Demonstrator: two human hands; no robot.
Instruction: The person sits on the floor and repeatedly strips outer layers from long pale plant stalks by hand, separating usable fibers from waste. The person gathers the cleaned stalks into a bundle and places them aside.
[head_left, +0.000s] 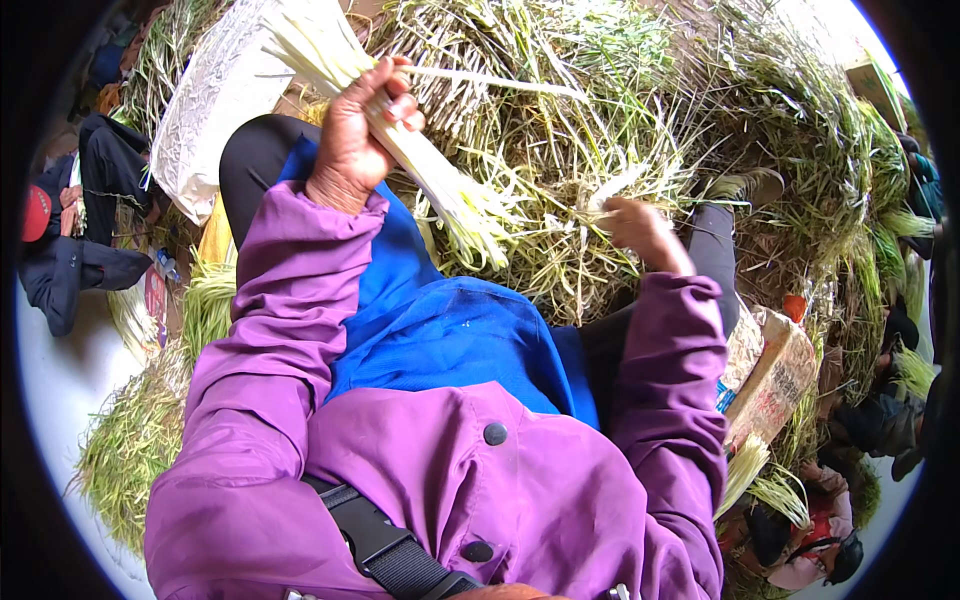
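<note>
My left hand (360, 131) grips a bundle of pale green-white stalks (427, 161), its fingers wrapped round the middle. The bundle slants from the top left down to the right, above my blue apron (457, 322), and one pale stalk sticks out to the right from the fingers. My right hand (645, 229) is blurred, at the right over a heap of leafy trimmings (570, 262). Pale, stringy plant scraps (615, 184) lie at its fingertips; whether it holds them I cannot tell.
A large heap of green and dry stalks (787, 127) spreads ahead and to the right. At the left are a white sack (217, 97), more stalks (210, 300) and a seated person in dark clothes (56, 247). A worn carton (772, 375) stands by my right knee; several people sit beyond.
</note>
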